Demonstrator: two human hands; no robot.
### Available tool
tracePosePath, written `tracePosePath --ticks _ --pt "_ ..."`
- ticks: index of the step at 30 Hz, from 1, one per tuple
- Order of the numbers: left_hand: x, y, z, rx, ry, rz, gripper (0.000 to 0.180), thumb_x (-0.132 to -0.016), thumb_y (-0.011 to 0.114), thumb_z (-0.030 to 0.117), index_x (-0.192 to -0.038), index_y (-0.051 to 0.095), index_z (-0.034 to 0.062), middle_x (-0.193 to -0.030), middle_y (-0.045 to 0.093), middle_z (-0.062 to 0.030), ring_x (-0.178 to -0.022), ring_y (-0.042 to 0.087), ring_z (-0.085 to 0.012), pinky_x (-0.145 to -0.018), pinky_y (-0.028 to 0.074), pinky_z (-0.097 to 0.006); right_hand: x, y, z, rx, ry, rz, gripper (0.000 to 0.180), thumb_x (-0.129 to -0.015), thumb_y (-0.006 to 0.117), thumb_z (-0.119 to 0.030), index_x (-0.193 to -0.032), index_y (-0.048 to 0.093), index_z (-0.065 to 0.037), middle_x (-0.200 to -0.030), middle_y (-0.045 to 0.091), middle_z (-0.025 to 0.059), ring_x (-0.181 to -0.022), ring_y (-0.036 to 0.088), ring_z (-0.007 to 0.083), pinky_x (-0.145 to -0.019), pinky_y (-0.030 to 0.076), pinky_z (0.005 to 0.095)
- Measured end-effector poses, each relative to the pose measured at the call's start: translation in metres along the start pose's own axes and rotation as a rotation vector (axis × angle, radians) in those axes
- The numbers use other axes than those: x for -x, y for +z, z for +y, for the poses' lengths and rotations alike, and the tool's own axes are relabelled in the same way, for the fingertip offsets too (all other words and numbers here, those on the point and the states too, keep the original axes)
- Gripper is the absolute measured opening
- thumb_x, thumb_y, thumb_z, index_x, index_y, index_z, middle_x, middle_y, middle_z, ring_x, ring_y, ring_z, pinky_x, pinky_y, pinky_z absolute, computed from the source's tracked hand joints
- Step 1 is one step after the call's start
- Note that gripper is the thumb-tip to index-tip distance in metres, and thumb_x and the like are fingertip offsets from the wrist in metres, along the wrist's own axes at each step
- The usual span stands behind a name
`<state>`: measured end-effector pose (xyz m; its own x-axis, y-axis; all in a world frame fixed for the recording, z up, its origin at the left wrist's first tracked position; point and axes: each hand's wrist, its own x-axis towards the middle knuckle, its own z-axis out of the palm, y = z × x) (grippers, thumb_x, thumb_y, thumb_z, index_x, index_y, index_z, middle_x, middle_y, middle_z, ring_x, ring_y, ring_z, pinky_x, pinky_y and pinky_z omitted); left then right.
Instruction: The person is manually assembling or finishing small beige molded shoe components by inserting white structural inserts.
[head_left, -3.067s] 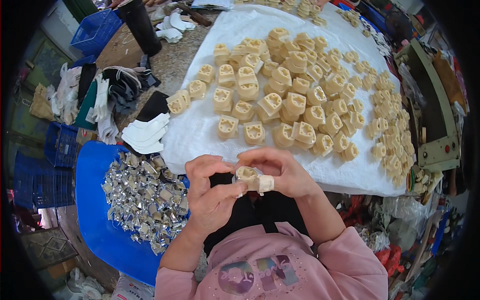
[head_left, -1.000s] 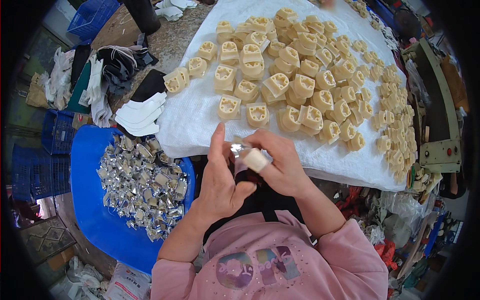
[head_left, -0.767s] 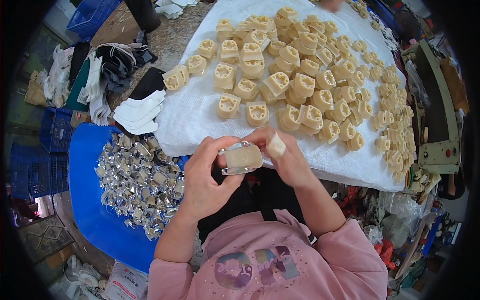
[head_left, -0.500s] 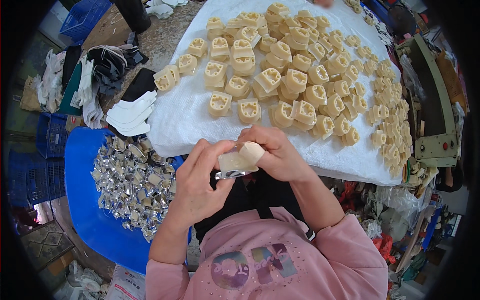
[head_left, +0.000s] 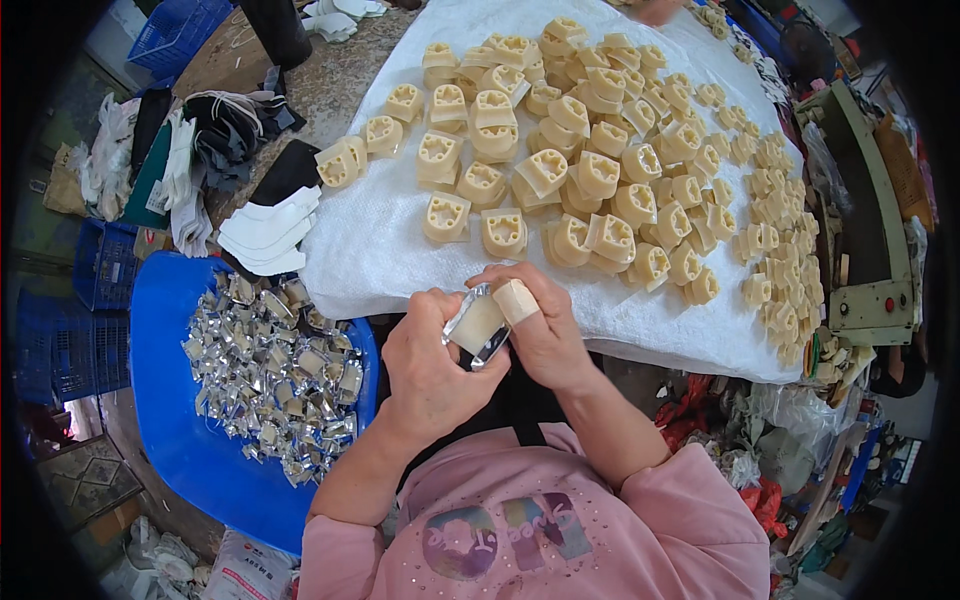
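Observation:
In front of my chest, both hands are on one small cream moulded block [head_left: 474, 325], much like a shoe heel, with a shiny silver, foil-like edge. My left hand [head_left: 428, 352] grips it from the left, fingers bent round it. From the other side my right hand [head_left: 545, 330] presses it, the thumb wrapped in a tan cover [head_left: 514, 301]. My fingers hide parts of the block. Just beyond my hands, many cream moulded blocks [head_left: 503, 232] with holes in their tops lie on a white woven sheet [head_left: 380, 262], some of them stacked.
To my left stands a blue plastic basin [head_left: 165, 400] holding many silver-and-cream pieces [head_left: 275, 370]. White cut pieces [head_left: 265, 235] lie at the sheet's left edge. A green machine frame [head_left: 870, 310] is at the right. Another person's hand [head_left: 657, 10] shows at the far edge.
The block has been turned and tilted between my hands, so more of its silver edge shows. My left fingers have moved lower around it. The view has shifted slightly.

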<state>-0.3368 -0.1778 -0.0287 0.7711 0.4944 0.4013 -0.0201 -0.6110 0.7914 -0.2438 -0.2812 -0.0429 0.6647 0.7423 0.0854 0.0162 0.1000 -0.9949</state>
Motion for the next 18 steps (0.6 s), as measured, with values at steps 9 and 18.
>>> tracePosePath --ticks 9,18 --pt "0.005 0.012 -0.006 0.008 0.018 0.143 0.047 -0.057 0.081 0.009 -0.089 0.048 -0.0006 -0.072 0.058 -0.0141 -0.06 0.062 -0.0295 -0.054 0.05 -0.034 0.006 0.008 0.01 -0.847 0.194 -0.083 0.027 -0.097 0.041 -0.017 -0.114 0.055 -0.001 -0.106 0.06 0.0094 -0.095 0.057 0.0188 -0.084 0.046 0.0293" --pt "0.007 -0.007 -0.02 -0.02 -0.064 0.117 0.045 -0.061 0.079 0.009 -0.095 0.05 0.0011 -0.072 0.059 -0.0149 -0.062 0.063 -0.0314 -0.054 0.05 -0.037 -0.003 0.02 0.007 0.254 -0.033 0.033 0.027 -0.092 0.043 -0.011 -0.112 0.056 0.001 -0.093 0.063 0.0163 -0.083 0.062 0.0216 -0.075 0.048 0.0309"
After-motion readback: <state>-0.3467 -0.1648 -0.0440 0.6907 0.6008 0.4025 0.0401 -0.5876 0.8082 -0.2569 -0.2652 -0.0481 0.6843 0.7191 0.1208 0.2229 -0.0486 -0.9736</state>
